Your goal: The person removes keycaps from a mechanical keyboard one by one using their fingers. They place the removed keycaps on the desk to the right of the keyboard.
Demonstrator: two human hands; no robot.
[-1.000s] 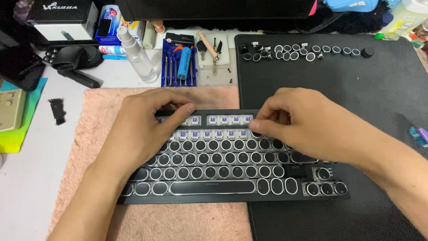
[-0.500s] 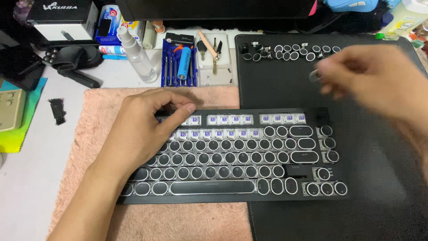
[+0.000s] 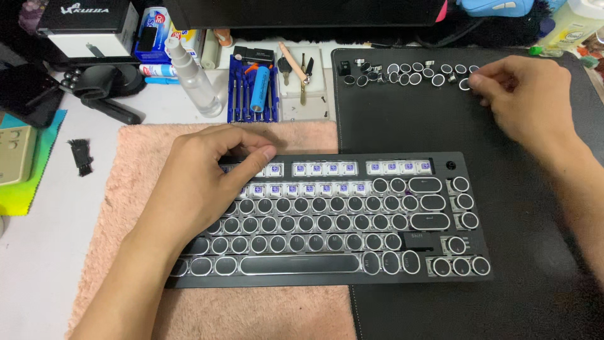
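A black keyboard (image 3: 327, 264) with round silver-rimmed keycaps lies across a pink towel (image 3: 145, 157) and a black mat (image 3: 402, 126). Its top two rows show bare white and purple switches (image 3: 324, 169). My left hand (image 3: 201, 189) rests on the keyboard's upper left, fingers curled over the top rows and pressing down on it. My right hand (image 3: 522, 101) is off the keyboard at the mat's far edge. Its fingertips pinch a round keycap (image 3: 464, 84) at the right end of a row of loose keycaps (image 3: 402, 72).
Behind the towel stand a clear spray bottle (image 3: 195, 79), a blue screwdriver set (image 3: 255, 91) and a white tray with small tools (image 3: 302, 79). A small black brush (image 3: 80, 156) and a black blower (image 3: 107, 88) lie at the left. A dark monitor base runs along the back.
My right hand lifted off the keyboard's top row with a round keycap and carried it up and right to the keycap row. More bare switches show. My left hand stayed put.
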